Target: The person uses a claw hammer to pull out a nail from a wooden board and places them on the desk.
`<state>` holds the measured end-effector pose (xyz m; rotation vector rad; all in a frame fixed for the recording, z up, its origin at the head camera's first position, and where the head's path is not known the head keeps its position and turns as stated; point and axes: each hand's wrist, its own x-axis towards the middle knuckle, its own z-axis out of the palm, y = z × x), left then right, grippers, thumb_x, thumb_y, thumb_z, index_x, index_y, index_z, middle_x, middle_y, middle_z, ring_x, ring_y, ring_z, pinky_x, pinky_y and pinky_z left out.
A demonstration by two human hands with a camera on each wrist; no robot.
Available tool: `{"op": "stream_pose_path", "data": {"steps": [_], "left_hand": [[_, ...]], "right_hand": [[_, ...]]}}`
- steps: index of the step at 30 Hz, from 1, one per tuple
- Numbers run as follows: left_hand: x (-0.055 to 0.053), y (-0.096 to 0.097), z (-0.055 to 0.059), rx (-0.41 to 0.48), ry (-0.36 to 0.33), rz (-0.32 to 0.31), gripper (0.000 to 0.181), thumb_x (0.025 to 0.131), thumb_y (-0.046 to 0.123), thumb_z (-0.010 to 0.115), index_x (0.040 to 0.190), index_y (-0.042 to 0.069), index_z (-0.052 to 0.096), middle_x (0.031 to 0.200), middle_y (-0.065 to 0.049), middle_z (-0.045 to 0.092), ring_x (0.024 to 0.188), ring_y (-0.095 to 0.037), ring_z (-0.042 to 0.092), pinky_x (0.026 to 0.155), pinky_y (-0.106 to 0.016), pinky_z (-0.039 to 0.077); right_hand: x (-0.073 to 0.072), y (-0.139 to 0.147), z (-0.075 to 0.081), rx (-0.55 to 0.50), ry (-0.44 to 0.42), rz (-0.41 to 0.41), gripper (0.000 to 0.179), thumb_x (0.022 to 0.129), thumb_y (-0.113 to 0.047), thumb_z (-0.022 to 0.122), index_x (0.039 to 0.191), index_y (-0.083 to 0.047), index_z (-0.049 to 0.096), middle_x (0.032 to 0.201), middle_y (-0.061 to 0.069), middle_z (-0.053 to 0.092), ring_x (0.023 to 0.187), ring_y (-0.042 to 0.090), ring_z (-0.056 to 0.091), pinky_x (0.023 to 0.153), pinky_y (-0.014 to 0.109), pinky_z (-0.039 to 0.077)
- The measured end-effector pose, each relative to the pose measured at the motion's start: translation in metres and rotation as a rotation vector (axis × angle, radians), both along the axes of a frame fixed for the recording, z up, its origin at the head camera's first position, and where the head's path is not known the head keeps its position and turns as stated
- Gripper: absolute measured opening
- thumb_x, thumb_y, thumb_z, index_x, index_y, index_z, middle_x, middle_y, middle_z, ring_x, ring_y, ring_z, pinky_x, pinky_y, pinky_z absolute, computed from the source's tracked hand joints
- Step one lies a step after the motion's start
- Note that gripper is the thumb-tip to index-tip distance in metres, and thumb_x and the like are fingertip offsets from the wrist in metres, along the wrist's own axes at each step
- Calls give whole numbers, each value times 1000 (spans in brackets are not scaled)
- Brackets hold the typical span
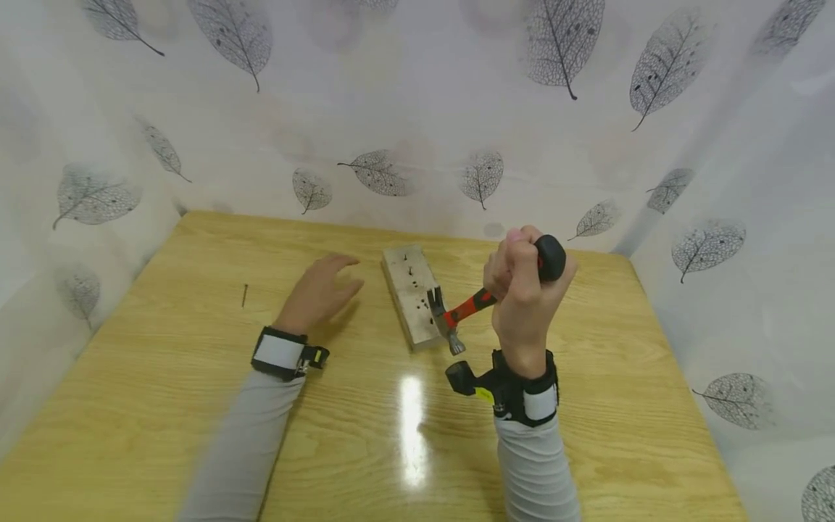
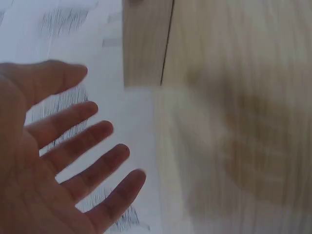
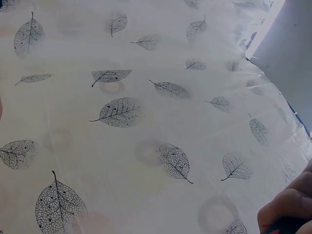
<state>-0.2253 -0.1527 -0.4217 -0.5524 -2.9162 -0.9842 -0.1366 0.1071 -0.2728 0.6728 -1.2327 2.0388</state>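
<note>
My right hand [image 1: 530, 290] grips a claw hammer [image 1: 464, 310] by its black and red handle, with the metal head low, overlapping the right edge of a wooden block [image 1: 407, 290] in the head view. Nails [image 1: 411, 272] stick up near the block's far end, and dark holes or nail heads dot its top. To the left of the block, my left hand [image 1: 321, 288] is held with fingers extended, apart from it and holding nothing. The left wrist view shows this left hand [image 2: 73, 151] with fingers spread. Only part of the right hand [image 3: 290, 207] appears in the right wrist view.
A loose nail [image 1: 244, 295] lies on the wooden table [image 1: 352, 435], left of my left hand. Leaf-printed white sheeting [image 1: 417, 109] hangs behind the table and along both sides.
</note>
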Motion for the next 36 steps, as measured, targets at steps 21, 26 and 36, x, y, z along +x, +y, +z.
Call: {"op": "stream_pose_path", "data": {"steps": [21, 26, 36], "left_hand": [[8, 54, -12, -217, 33, -138, 41, 96, 35, 56, 136, 22, 58, 151, 2, 42, 131, -33, 41, 105, -61, 37], [-2, 59, -7, -220, 52, -129, 41, 89, 42, 65, 126, 24, 66, 143, -1, 53, 120, -32, 49, 93, -56, 47], [-3, 60, 2, -222, -47, -85, 42, 77, 51, 75, 111, 28, 73, 143, 2, 53, 119, -30, 51, 89, -49, 49]], "right_hand": [[-25, -1, 1, 0, -5, -47, 37, 90, 1, 46, 56, -9, 33, 45, -6, 22, 32, 5, 16, 29, 20, 11], [-39, -1, -1, 3, -31, -45, 36, 91, -1, 47, 57, -10, 38, 45, -6, 25, 32, 7, 17, 29, 21, 11], [-66, -14, -19, 109, -82, -67, 32, 94, -7, 51, 62, -3, 46, 44, -7, 32, 31, 11, 22, 29, 24, 17]]}}
